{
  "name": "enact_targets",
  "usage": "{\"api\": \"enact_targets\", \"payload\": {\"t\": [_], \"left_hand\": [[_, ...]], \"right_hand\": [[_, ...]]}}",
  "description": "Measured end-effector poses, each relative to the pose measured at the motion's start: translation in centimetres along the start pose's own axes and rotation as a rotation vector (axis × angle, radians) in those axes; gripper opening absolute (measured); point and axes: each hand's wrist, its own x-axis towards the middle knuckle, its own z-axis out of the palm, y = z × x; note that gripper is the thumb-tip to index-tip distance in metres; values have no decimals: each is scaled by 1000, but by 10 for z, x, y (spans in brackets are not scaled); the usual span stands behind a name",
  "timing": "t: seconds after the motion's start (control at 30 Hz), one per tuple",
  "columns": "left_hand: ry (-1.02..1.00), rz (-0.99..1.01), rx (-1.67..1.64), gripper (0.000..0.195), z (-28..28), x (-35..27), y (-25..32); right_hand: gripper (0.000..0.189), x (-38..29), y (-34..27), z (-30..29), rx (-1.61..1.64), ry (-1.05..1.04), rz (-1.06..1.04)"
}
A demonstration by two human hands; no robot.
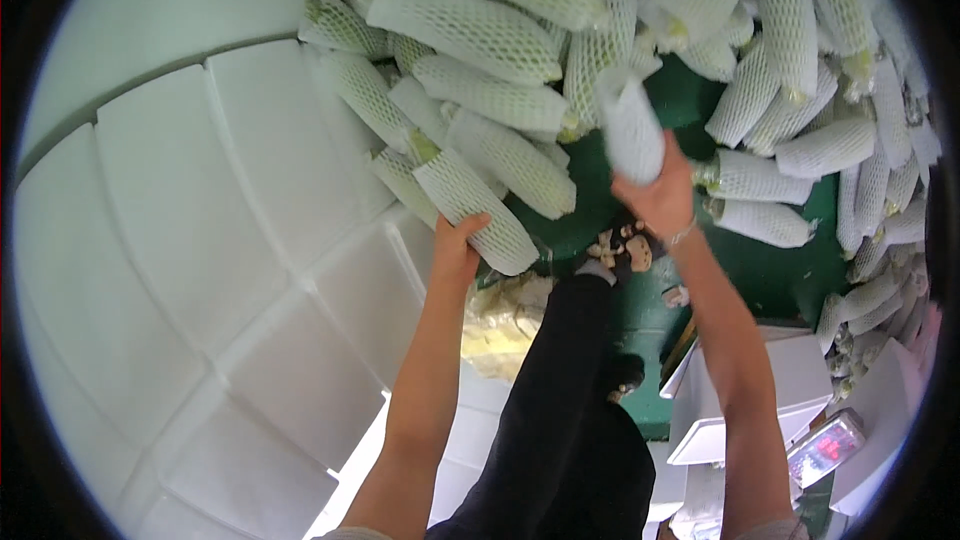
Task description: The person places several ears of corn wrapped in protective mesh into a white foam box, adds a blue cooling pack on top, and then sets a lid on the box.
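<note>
My left hand grips a long pale green vegetable in a white foam net sleeve, its stem end pointing up and left. Held upright in my right hand is another white-sleeved piece, somewhat blurred by motion. A heap of similar sleeved vegetables lies just beyond my left hand. More of them lie on the green floor to the right of my right hand.
White foam boxes are stacked along the left. The green floor shows between the heaps. At lower right stand a white box and a lit device. A crumpled plastic bag lies beside my leg.
</note>
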Motion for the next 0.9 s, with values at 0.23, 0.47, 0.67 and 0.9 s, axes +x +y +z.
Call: {"api": "enact_targets", "payload": {"t": [0.23,0.47,0.67,0.9], "left_hand": [[-178,-208,-144,42,7,36,-14],[-336,-204,281,76,8,-82,-8],[-1081,-429,886,93,165,-269,-31],[-1615,-258,1435,75,305,-417,-258]], "right_hand": [[64,6,-36,79,330,-339,116],[67,-115,-29,-14,717,-242,533],[54,-366,-93,-166,994,690,737],[51,-527,1,-256,1098,1425,727]]}}
